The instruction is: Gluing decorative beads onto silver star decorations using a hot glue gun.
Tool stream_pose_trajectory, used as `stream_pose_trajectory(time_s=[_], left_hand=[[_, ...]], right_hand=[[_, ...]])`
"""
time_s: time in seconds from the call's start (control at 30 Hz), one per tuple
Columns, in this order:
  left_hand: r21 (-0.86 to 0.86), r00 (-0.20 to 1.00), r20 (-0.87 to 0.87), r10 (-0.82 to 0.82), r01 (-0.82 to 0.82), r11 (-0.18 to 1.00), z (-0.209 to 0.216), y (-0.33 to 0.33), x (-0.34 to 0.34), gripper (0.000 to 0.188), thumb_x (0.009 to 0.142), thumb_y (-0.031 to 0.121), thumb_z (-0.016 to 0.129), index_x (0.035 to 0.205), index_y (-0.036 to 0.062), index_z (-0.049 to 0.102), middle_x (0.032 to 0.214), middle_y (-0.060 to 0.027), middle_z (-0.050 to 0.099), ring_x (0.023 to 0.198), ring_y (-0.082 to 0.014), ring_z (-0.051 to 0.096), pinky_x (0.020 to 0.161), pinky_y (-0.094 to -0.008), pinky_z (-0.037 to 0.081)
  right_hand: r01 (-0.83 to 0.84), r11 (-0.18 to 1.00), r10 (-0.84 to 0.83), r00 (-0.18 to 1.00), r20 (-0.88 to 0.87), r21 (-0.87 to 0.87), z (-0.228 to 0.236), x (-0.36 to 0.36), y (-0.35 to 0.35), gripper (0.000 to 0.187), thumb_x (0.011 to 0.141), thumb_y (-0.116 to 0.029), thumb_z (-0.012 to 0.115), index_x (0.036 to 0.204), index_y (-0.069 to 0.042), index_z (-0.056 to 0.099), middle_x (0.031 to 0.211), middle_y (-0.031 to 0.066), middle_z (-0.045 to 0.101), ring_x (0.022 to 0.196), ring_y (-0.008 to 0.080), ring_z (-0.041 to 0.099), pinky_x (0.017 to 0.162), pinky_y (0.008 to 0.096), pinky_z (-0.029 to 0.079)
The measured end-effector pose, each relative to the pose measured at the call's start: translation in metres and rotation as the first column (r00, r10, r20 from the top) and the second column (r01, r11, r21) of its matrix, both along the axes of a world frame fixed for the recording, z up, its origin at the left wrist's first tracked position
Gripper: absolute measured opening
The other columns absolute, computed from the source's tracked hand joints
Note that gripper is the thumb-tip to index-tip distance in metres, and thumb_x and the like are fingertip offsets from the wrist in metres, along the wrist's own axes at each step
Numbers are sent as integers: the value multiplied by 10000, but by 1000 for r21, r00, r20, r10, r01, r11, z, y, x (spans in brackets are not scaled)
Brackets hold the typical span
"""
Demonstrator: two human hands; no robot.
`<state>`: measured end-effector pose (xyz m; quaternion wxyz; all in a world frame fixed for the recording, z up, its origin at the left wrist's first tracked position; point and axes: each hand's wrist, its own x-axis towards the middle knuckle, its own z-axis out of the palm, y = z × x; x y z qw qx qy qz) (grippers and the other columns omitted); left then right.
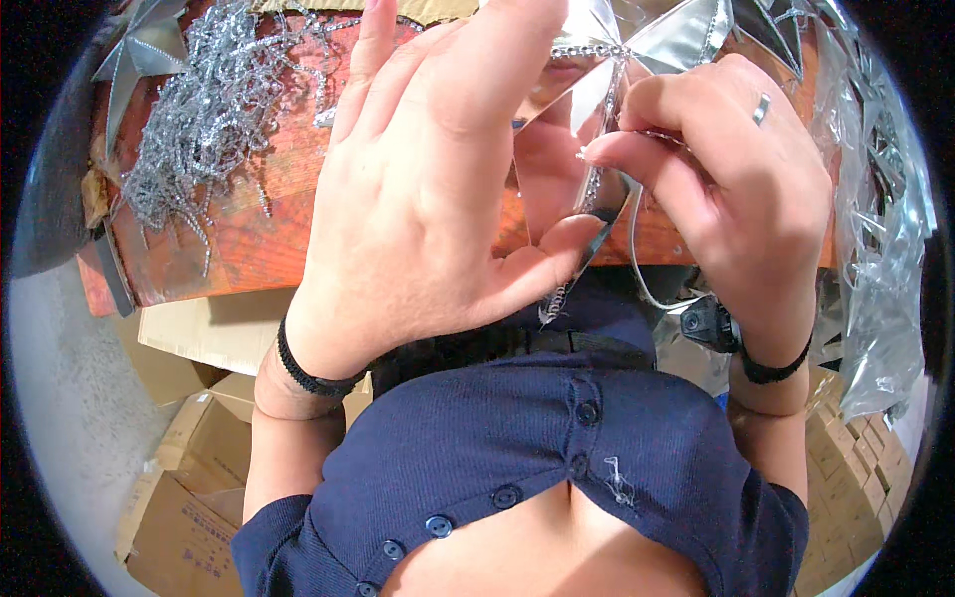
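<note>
Star: mirror-silver, pointed, bead-ridged
Place: between left fingers and right fingers
Left: spread, touching lower point; hold unclear
Right: pinched on bead strand

The shiny silver star ornament with beaded seams runs past the top edge, and the left hand covers part of it; that hand's index finger is also cut off above. The thin silver beaded strand pinched in the right hand disappears behind curled fingers, and the pale speck at the thumb tip is too small to identify. Individual strands blur together in the tangled silver beaded heap. Brown cardboard boxes leave the view below.
</note>
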<state>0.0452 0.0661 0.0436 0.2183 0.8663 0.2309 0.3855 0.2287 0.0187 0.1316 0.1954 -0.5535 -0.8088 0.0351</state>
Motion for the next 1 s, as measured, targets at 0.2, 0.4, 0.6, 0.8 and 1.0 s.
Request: stream_pose_trajectory(time_s=[0.2,0.4,0.6,0.8,1.0], left_hand=[[-6,1000,1,1,-1,1000,0,-1,-1,613,741,330,716,1226,15,511,1213,-175,572,1072,-329,576,906,-409,467],[-9,1000,-7,3,-3,1000,2,-2,-2,616,734,312,715,1231,12,506,1213,-177,574,1068,-330,579,906,-409,468],[-9,1000,-9,6,-6,1000,4,-1,-1,620,727,294,713,1235,9,501,1212,-178,576,1065,-331,583,906,-409,469],[-11,1000,-7,12,-12,1000,8,2,1,624,721,277,712,1240,6,497,1212,-180,577,1061,-332,586,907,-408,470],[-13,1000,-2,10,-10,1000,9,3,2,629,714,259,710,1245,3,492,1212,-181,579,1057,-333,589,907,-408,471]], right_hand=[[-17,1000,18,996,-92,7,-10,3,7,198,672,-55,770,772,-26,601,706,67,559,641,217,536,591,307,426],[46,996,-52,996,-74,-71,-5,2,-1,195,687,-19,760,800,-12,601,714,64,562,637,183,556,586,280,441],[165,975,-207,924,-323,-151,-7,-9,3,183,695,36,735,821,2,607,739,66,589,655,162,582,589,264,454],[43,979,-59,996,-73,-199,11,-1,2,156,721,74,688,851,15,624,751,74,595,687,171,588,626,263,464],[-80,989,57,982,-180,-125,3,9,13,136,752,83,645,874,25,630,789,96,612,738,195,594,665,263,463]])
